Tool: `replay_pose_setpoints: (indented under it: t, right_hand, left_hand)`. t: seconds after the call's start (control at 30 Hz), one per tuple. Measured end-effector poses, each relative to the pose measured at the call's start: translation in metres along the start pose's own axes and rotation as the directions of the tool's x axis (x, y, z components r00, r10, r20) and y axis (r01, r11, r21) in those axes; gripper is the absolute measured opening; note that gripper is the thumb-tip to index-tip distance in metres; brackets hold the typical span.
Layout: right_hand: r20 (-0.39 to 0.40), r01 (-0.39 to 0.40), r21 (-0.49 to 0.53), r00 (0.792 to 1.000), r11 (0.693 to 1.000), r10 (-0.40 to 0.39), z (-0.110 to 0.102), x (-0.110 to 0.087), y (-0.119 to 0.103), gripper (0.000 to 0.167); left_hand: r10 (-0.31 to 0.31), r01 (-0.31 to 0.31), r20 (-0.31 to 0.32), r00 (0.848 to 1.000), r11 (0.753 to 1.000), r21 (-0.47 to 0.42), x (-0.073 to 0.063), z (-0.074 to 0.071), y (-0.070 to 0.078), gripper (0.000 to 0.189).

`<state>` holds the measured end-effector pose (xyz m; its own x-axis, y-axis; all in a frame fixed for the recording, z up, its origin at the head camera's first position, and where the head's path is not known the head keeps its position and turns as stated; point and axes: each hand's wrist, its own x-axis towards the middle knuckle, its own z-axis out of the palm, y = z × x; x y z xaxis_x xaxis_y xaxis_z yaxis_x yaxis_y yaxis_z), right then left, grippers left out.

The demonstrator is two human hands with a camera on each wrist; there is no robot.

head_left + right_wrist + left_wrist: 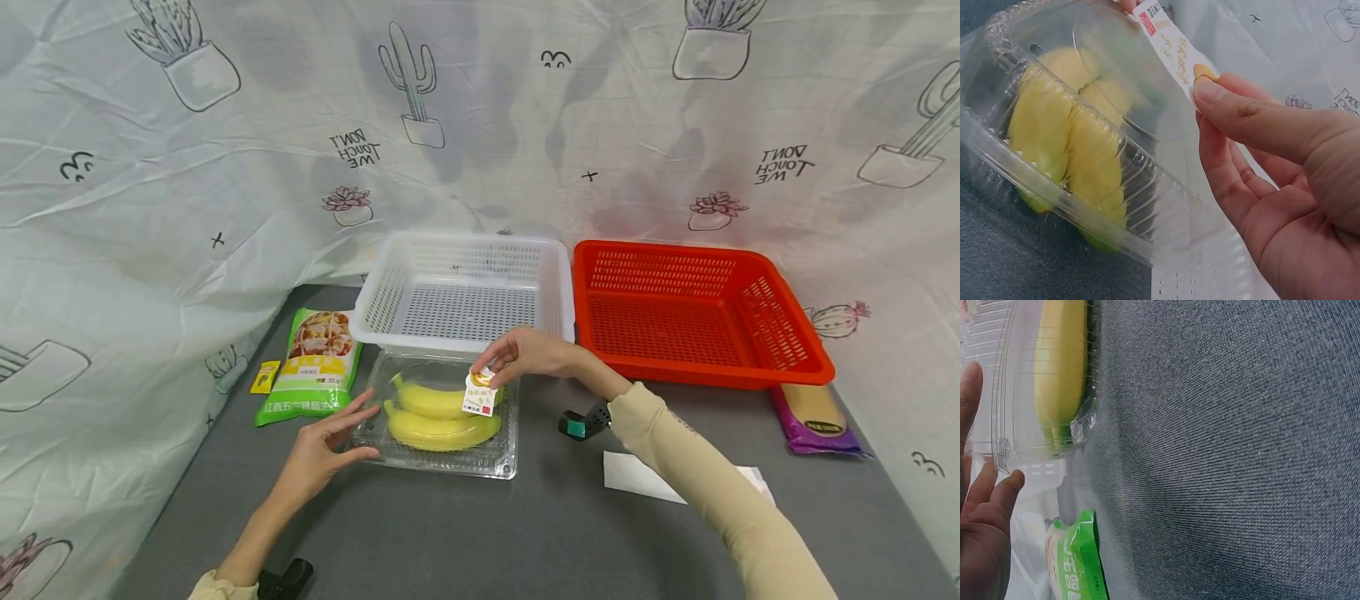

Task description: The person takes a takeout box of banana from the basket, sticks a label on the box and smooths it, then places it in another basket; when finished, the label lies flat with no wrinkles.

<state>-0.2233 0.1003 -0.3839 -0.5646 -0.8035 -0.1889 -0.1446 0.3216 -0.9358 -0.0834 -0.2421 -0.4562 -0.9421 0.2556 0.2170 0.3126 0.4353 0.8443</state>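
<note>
A clear plastic clamshell box lies on the dark table with two yellow bananas inside, its lid down over them. My right hand pinches a small white label with a yellow picture and writing by its upper edge, between thumb and forefinger. In the right wrist view that label is held tilted over the lid. My left hand is at the box's left side, fingers spread. The left wrist view shows its fingertips right at the box's edge, uncurled.
Behind the box stand a white basket and a red basket. A green food bag and a small yellow packet lie at left. White paper lies under the right forearm, a purple-ended package at far right.
</note>
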Motion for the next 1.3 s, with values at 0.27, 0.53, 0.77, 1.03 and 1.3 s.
replay_pose_setpoints:
  t: [0.27, 0.53, 0.77, 1.03, 1.3]
  right_hand:
    - [0.037, 0.021, -0.054, 0.999, 0.998, -0.019, 0.005, 0.017, -0.003, 0.031]
    - [0.047, 0.043, -0.094, 0.998, 0.995, -0.039, 0.015, 0.033, -0.007, 0.03]
    - [0.058, 0.098, -0.117, 0.994, 0.988, -0.092, 0.023, 0.042, -0.009, 0.028]
    - [0.056, 0.109, -0.124, 0.993, 0.986, -0.103, 0.028, 0.044, -0.01, 0.026]
    - [0.039, 0.147, -0.322, 0.989, 0.935, -0.142, 0.032, 0.046, -0.013, 0.024]
  left_hand:
    - [0.004, -0.004, 0.002, 1.0, 1.0, -0.002, 0.0, 0.0, 0.002, 0.061]
    - [-0.001, 0.001, -0.007, 1.0, 1.0, 0.015, 0.0, 0.001, 0.002, 0.061]
    - [0.03, -0.03, 0.001, 1.0, 0.999, -0.021, 0.0, 0.001, -0.001, 0.06]
    - [0.02, -0.021, -0.012, 1.0, 1.0, -0.004, -0.002, 0.001, 0.001, 0.06]
    - [0.017, -0.017, -0.011, 1.0, 1.0, 0.02, -0.001, 0.002, 0.0, 0.059]
